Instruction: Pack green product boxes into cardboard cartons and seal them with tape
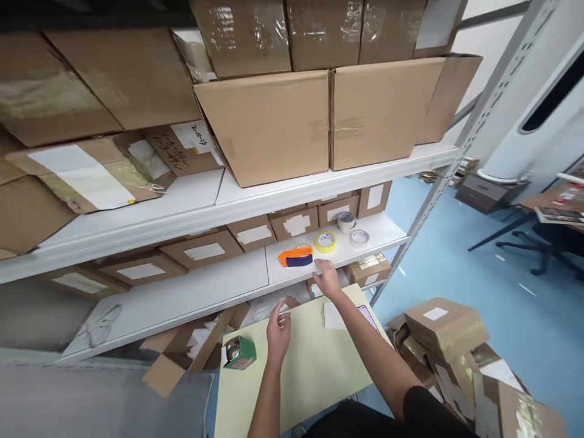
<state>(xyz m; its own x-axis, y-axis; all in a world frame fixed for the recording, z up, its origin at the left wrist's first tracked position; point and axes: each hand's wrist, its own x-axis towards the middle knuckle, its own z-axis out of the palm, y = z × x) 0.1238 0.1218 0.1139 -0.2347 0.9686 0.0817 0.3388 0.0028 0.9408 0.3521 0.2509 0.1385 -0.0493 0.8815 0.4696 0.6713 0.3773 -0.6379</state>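
My right hand (327, 278) reaches to the front edge of the middle shelf, fingers extended and apart. Just left of its fingertips lies an orange item with a dark blue part (299, 261), resembling a tape dispenser; I see a small gap between them. My left hand (278, 328) hovers over the pale yellow table (303, 383), fingers loosely bent and apart; a whitish spot at its fingertips is too small to make out. Left of it on the table stands an open green box (246, 353) with a round shiny thing inside.
On the middle shelf (228, 277) sit a yellow tape roll (325, 242) and pale tape rolls (360, 237), with labelled cartons behind. A white paper (334, 316) and a phone (367, 317) lie on the table. Cartons (444, 325) pile up at right; large boxes (274, 128) fill the upper shelf.
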